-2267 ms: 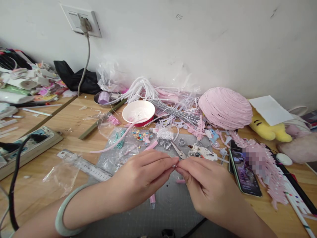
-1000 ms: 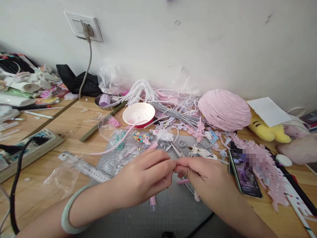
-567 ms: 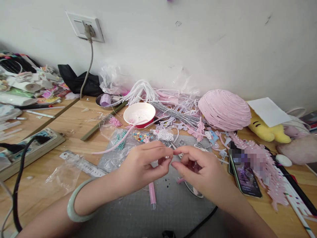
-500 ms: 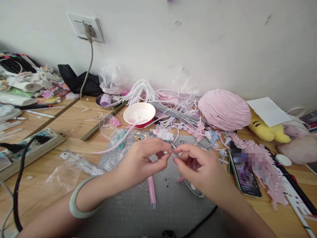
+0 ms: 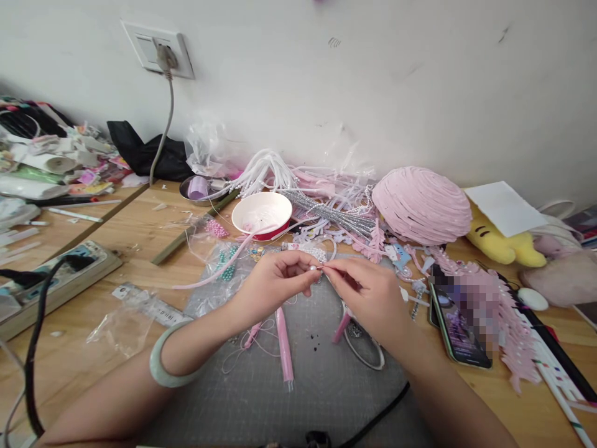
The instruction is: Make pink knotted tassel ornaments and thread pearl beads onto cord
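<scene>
Cutting mat: grey cutting mat [image 5: 317, 392], gridded, on the wooden table below both hands.
Coil: pink domed coil [image 5: 422, 205], at the back near the wall.
Left hand: left hand [image 5: 275, 280], raised over the mat, thumb and forefinger pinching the bead, other fingers curled.
Right hand: right hand [image 5: 370, 289], raised just beside it, thumb and forefinger tips pressed together; what lies between them is too small to tell.
Phone: phone [image 5: 461, 326], screen lit, lying to the right of the mat.
Bowl: red bowl [image 5: 275, 234] with white interior, upright, beyond the left hand.
Tube: pink tube [image 5: 285, 351], flat on the mat, below the fingertips.
Bead: one small pearly bead [image 5: 313, 268], at the left fingertips, above the mat, near the right fingertips.
</scene>
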